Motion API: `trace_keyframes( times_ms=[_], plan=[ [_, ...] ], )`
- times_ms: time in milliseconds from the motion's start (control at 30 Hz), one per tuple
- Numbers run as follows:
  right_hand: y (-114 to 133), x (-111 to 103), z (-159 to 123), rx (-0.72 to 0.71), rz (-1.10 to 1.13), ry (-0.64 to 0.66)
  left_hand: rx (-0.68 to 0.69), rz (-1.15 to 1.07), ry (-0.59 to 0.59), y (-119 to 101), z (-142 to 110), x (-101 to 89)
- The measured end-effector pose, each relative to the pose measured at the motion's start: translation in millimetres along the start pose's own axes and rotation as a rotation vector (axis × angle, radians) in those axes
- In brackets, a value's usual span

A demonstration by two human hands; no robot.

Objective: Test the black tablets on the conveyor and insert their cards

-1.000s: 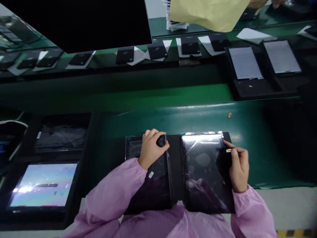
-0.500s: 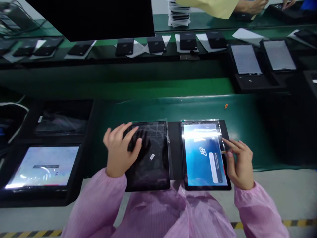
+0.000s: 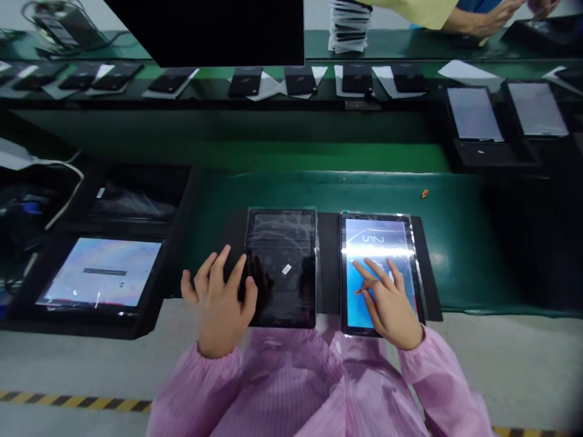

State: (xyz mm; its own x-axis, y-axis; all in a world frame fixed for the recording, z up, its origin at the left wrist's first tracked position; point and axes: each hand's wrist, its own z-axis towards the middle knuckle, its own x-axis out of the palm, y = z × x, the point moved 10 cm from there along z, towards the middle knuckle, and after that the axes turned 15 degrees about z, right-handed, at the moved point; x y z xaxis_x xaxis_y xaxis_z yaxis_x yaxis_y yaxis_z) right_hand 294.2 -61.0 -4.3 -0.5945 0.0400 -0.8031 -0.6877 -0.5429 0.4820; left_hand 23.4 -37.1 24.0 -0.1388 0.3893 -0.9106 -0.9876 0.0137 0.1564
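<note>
Two tablets under clear film lie side by side on a black pad in front of me. My left hand (image 3: 221,303) is open, its fingers spread at the left edge of the dark tablet (image 3: 282,297), which bears a small white label (image 3: 286,269). Over the lit tablet (image 3: 357,315) is my right hand (image 3: 387,300), pinching a small orange card (image 3: 359,291) between thumb and forefinger, the other fingers stretched over the blue screen. Whether those fingertips touch the glass, I cannot tell.
A small orange piece (image 3: 424,194) lies on the green mat (image 3: 387,188). At left, a black tray (image 3: 150,315) holds two tablets, one lit. Behind run a shelf with several black devices on papers, a black monitor (image 3: 218,30) and a co-worker's hand (image 3: 496,18).
My left hand has left the dark tablet's upper right corner for its left edge. The right tablet's screen has lit up. My right hand has moved from its right edge over the screen.
</note>
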Motion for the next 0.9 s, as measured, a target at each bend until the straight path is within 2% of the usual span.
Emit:
trace_keyframes(
  times_ms=[67,100,233,300,367,433,500,533,567,667,733,800,900],
  plan=[
    [-7,-2,-8,0.014,-0.023,0.023,-0.036,0.014,0.029,-4,-2,-0.7],
    [-17,-12,-16,0.052,-0.064,-0.010,-0.047,0.017,0.045,-7,-3,-0.2],
    [-59,-81,-61,0.304,-0.243,-0.331,-0.102,0.003,0.142,-33,-8,11.1],
    [-66,-99,-73,0.388,-0.226,-0.434,-0.100,-0.035,0.183,-57,-11,16.8],
    [-61,-100,-70,0.401,-0.162,-0.468,0.050,-0.133,0.202,-94,-14,17.5],
    [-52,-94,-57,0.363,-0.102,-0.473,0.329,-0.270,0.179,-134,-20,7.4],
    [-46,-87,-45,0.323,-0.073,-0.458,0.525,-0.366,0.111,-150,-23,-8.8],
    [-45,-84,-40,0.309,-0.070,-0.446,0.541,-0.378,0.074,-146,-21,-14.8],
    [-45,-82,-36,0.300,-0.074,-0.435,0.494,-0.362,0.050,-134,-14,-17.4],
    [-48,-78,-32,0.286,-0.095,-0.398,0.230,-0.228,0.048,-79,5,-13.7],
    [-50,-77,-33,0.282,-0.102,-0.384,0.163,-0.186,0.044,-51,4,-12.4],
    [-52,-76,-34,0.275,-0.104,-0.377,0.278,-0.246,0.007,-42,-7,-14.7],
    [-54,-79,-35,0.248,-0.107,-0.378,0.563,-0.346,-0.025,-39,-25,-9.5]
  ],
)
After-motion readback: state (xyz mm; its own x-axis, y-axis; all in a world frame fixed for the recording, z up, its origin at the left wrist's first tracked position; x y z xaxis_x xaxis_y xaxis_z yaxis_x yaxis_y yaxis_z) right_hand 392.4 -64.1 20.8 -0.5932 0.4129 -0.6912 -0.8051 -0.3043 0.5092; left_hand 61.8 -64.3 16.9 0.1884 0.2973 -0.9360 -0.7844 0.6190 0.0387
